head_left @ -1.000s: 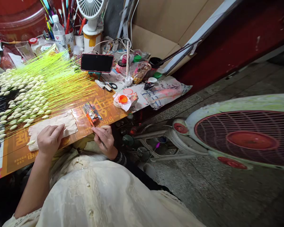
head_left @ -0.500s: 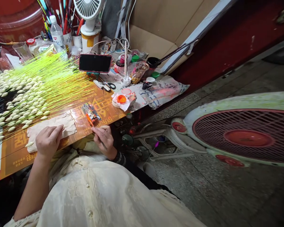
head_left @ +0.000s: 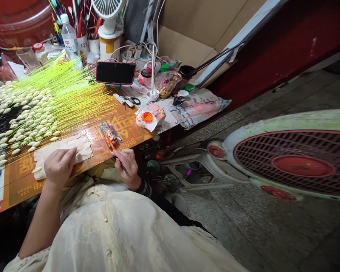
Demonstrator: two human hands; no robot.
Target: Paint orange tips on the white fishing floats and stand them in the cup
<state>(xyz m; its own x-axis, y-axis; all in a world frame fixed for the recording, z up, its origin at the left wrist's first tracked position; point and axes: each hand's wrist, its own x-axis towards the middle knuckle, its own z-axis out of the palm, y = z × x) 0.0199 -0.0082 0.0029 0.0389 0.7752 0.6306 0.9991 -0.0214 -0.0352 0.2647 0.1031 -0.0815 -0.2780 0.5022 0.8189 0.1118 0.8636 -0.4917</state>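
My left hand (head_left: 60, 163) rests over a cream cloth (head_left: 84, 146), its thumb and fingers pinched together. What lies in that pinch is too small to make out. One pale bud-shaped piece (head_left: 37, 170) lies at the cloth's left edge, beside this hand. In my right hand (head_left: 126, 164) is a paintbrush (head_left: 126, 173), held like a pen. Its orange-coated bristles rest on a small paint-smeared palette (head_left: 113, 133) near the table edge. Many similar pale buds (head_left: 42, 131) on thin yellow-green stems (head_left: 82, 102) spread across the left of the table.
An open pot of orange paint (head_left: 147, 117) stands on crumpled tissue right of the palette. Behind are a phone (head_left: 116, 73) on a stand, scissors (head_left: 135, 101), a small fan (head_left: 108, 8) and a water bottle (head_left: 69, 37). A large floor fan (head_left: 300, 164) is at right.
The view has shifted slightly. The brush tip has moved a little over the palette, with its handle tilted a bit differently. My left hand keeps its pinch over the cloth.
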